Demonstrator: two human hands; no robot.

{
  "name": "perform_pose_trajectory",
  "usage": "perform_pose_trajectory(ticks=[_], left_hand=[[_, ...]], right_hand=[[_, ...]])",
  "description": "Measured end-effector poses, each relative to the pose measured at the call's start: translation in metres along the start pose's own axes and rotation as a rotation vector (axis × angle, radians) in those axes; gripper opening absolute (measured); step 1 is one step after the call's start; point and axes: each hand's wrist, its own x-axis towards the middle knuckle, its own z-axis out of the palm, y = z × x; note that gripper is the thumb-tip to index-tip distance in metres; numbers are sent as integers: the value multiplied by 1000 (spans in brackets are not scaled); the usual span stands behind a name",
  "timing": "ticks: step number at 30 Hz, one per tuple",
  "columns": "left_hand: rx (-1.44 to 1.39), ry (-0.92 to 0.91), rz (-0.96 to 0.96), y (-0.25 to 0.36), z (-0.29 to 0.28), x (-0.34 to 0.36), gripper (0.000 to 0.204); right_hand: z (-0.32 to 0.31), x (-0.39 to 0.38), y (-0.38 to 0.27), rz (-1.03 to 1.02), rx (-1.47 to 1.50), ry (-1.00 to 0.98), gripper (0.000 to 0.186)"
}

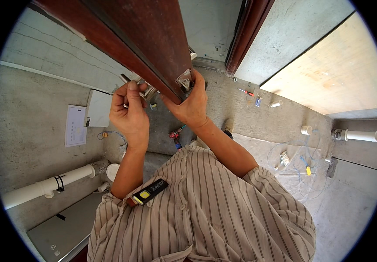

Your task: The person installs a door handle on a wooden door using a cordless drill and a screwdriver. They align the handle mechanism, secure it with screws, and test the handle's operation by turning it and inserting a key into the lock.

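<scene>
My left hand (129, 109) is closed on a slim metal piece (124, 78) with a dark tip, beside silver hardware (150, 91) at the door's left face; whether the piece is a handle or a separate tool, I cannot tell. My right hand (188, 105) is wrapped round the edge of the dark red-brown wooden door (162, 39), its thumb on the near side and fingers on the far side, just below and beside a silver lock fitting (184, 78) in that edge.
A red drill (174, 136), a screwdriver (248, 92) and a blue item (257, 101) lie on the concrete floor. White pipes (66, 179) run along both sides. A sheet (258, 148) with wires and a yellow item (308, 170) is at right, below a pale board (319, 65).
</scene>
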Motion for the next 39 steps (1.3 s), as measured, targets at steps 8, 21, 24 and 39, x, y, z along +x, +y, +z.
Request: perform_pose_trajectory(ticks=[8,21,24,39], left_hand=[[-5,15,4,-1,-1,-2,20],[72,12,46,2,-1,-3,19],[68,-3,44,3,-3,0,20],[115,-84,-81,10,-9,8,28]], right_hand=[[0,-1,0,-1,-12,-7,95],[1,0,-1,-9,-5,-1,95],[1,-1,0,6,3,-8,95],[3,0,-3,4,35,37,92]])
